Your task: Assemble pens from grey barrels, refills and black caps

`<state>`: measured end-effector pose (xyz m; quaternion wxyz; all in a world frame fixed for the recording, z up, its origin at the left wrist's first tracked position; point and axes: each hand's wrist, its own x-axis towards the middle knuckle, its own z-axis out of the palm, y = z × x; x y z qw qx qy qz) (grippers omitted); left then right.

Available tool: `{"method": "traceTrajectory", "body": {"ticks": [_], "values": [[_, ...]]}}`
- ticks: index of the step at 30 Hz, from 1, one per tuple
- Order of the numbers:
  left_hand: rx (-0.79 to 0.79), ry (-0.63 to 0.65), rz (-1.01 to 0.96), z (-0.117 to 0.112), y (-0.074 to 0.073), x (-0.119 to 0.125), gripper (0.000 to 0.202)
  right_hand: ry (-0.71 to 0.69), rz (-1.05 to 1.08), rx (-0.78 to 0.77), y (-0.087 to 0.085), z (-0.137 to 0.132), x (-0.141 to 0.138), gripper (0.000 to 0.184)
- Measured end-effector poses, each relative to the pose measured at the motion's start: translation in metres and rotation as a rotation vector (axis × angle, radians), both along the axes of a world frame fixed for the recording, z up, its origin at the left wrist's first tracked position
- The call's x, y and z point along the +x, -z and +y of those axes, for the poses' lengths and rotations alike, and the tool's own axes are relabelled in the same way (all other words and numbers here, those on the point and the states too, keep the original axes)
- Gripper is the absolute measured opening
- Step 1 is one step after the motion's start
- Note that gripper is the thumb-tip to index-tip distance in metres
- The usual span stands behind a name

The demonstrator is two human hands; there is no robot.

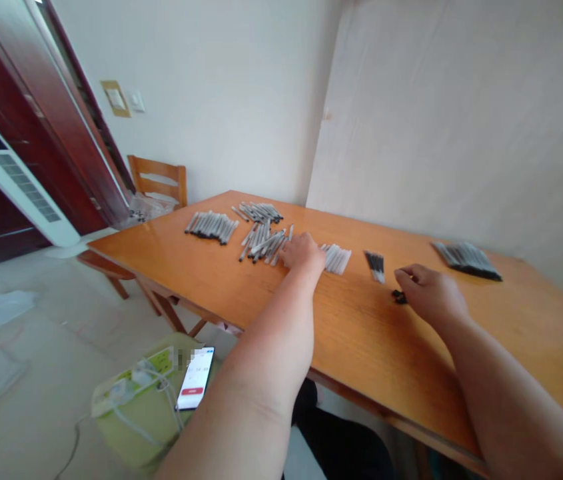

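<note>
On the wooden table, my left hand (304, 252) reaches into the right edge of a loose pile of pale pens with black ends (264, 241). Its fingers are curled down, and what they grip is hidden. Just right of it lies a row of white pen barrels (337, 259). My right hand (430, 291) is curled with thumb and fingers together, beside a few small black pieces (400, 297). Whether it holds one cannot be made out. Between the hands is a small bundle of thin black-and-white sticks, like pen refills (376, 265).
More pens lie in a left group (211, 227), a back group (260, 212) and a right stack (467, 259). A wooden chair (158, 179) stands past the table's left end. A phone (196, 378) rests on a yellow-green box (134, 427) with cables, below the front edge.
</note>
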<state>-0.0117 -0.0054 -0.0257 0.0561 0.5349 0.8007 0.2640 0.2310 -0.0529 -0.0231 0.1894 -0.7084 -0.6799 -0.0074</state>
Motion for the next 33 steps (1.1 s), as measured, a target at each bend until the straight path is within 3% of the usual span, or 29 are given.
{"method": "traceTrajectory", "body": {"ticks": [20, 28, 33], "values": [[-0.012, 0.067, -0.106, 0.004, 0.007, 0.001, 0.030, 0.017, -0.008, -0.025, 0.000, 0.001, 0.005, 0.043], [0.078, 0.026, -0.018, -0.004, 0.003, -0.002, 0.031, 0.034, -0.036, -0.002, -0.004, -0.001, -0.001, 0.044], [0.053, -0.033, 0.018, -0.008, 0.003, -0.001, 0.036, 0.025, -0.014, 0.010, -0.008, -0.003, -0.002, 0.045]]}}
